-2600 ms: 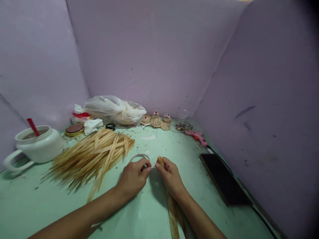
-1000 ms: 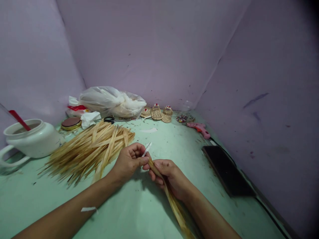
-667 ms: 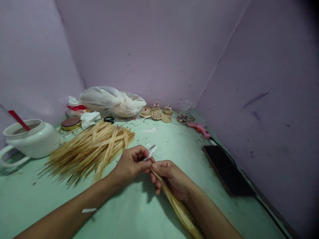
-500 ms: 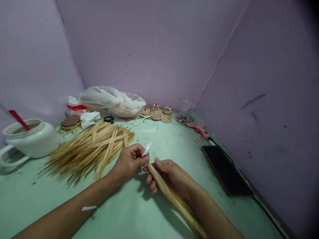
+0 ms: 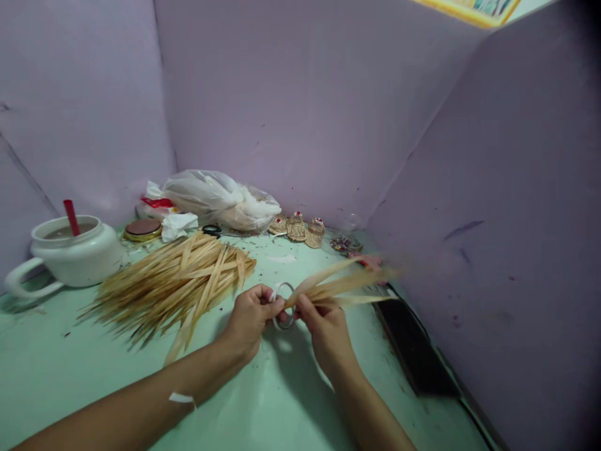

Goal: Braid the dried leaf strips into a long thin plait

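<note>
My left hand [image 5: 253, 318] is closed in a pinch on a thin white ring [image 5: 292, 293] and on the end of several dried straw strips [image 5: 335, 289]. My right hand [image 5: 326, 332] pinches these strips just right of the ring. From there they fan out rightward above the table, their far tips blurred. The ring stands on edge between both hands, partly covered by the fingers. Left of my hands lies a large bundle of straw strips [image 5: 164, 285]. A small white scrap [image 5: 181, 398] shows at my left forearm.
A white mug [image 5: 89, 257] with a red stick stands left. Behind are a round tin [image 5: 142, 228], tissue [image 5: 179, 225], black-handled scissors [image 5: 211, 230], a plastic bag [image 5: 220, 197], small woven baskets [image 5: 296, 228], beads [image 5: 345, 243] and a pink glue gun [image 5: 369, 260]. A dark flat slab [image 5: 416, 351] lies right.
The straw strips have swung from pointing down along my right forearm to pointing right. My right hand has turned and now pinches them. The white ring shows more openly, and the view has shifted.
</note>
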`<state>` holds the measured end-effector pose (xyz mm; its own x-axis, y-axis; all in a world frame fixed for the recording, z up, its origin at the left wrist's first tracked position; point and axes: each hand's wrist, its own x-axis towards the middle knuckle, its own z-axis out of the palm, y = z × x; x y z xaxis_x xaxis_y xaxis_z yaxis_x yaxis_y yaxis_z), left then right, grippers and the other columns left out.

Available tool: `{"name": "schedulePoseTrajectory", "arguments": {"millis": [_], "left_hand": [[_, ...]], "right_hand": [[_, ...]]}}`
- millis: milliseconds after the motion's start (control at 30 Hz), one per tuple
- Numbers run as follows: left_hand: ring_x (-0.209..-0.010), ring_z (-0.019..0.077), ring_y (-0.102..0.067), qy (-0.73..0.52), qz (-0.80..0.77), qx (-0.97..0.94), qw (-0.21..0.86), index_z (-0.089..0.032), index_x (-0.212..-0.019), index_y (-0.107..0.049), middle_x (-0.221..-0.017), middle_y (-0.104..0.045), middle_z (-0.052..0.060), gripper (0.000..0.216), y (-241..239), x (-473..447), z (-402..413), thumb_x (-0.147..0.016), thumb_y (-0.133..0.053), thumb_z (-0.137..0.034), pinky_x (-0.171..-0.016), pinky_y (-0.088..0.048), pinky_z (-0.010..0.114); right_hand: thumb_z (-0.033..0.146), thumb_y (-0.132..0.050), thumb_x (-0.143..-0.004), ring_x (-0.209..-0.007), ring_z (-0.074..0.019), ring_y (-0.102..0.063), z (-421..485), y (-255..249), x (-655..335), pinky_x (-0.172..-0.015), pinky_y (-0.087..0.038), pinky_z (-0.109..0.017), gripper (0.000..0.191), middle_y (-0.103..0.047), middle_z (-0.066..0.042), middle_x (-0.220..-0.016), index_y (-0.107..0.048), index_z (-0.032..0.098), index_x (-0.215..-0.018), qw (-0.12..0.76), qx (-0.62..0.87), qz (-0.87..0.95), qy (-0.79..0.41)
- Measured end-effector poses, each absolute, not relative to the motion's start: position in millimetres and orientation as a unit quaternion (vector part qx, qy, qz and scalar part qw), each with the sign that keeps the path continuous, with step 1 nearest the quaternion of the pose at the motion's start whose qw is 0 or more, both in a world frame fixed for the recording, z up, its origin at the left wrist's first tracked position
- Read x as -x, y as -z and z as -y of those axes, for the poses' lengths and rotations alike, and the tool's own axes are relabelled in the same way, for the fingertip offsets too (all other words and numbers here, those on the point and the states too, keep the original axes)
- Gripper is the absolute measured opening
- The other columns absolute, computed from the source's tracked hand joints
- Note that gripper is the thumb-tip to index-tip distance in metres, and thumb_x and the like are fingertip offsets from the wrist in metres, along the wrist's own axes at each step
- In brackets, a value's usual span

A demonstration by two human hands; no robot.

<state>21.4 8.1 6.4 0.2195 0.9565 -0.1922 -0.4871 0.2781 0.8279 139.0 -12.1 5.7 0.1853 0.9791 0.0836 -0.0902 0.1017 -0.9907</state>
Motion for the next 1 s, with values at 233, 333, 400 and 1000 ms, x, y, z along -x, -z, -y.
{"name": "schedulePoseTrajectory", "arguments": {"millis": [233,333,400,1000], "left_hand": [[-0.033,0.0053,-0.041,-0.484,-0.455,-0.473,0.579,-0.016,-0.058,-0.042,-0.041,-0.044,-0.008,0.022,-6.4,-10.9,-22.7,-0.056,-0.064,-0.019,-0.037,-0.029,0.016],[-0.034,0.0046,-0.041,-0.516,-0.465,-0.477,0.538,-0.016,-0.058,-0.042,-0.043,-0.043,-0.009,0.022,-12.7,0.3,-33.5,-0.056,-0.063,-0.019,-0.036,-0.029,0.016],[-0.035,0.0041,-0.040,-0.523,-0.465,-0.470,0.538,-0.016,-0.058,-0.042,-0.044,-0.043,-0.009,0.022,-18.6,5.1,-37.5,-0.055,-0.064,-0.019,-0.036,-0.030,0.015],[-0.035,0.0040,-0.040,-0.528,-0.475,-0.483,0.513,-0.016,-0.057,-0.041,-0.044,-0.041,-0.008,0.022,-10.0,8.7,-42.6,-0.059,-0.063,-0.015,-0.034,-0.030,0.015]], "right_hand": [[0.036,-0.062,-0.063,-0.041,-0.0097,-0.045,4.2,-44.9,-171.0,-0.042,-0.033,-0.022,0.024,-0.051,0.002,-0.044,-0.054,0.014,-0.057,0.463,0.610,0.543,-0.344],[0.032,-0.061,-0.064,-0.040,-0.0093,-0.044,4.7,-46.2,-178.8,-0.040,-0.033,-0.022,0.019,-0.050,0.002,-0.044,-0.057,0.013,-0.063,0.442,0.640,0.547,-0.311],[0.032,-0.057,-0.067,-0.040,-0.0094,-0.043,7.7,-39.5,-179.1,-0.040,-0.034,-0.022,0.021,-0.049,0.003,-0.045,-0.061,0.012,-0.073,0.449,0.636,0.538,-0.323],[0.033,-0.061,-0.064,-0.048,-0.0079,-0.037,12.8,-3.5,-187.8,-0.041,-0.030,-0.020,0.019,-0.044,0.003,-0.060,-0.053,0.018,-0.074,0.490,0.612,0.475,-0.400]]}}
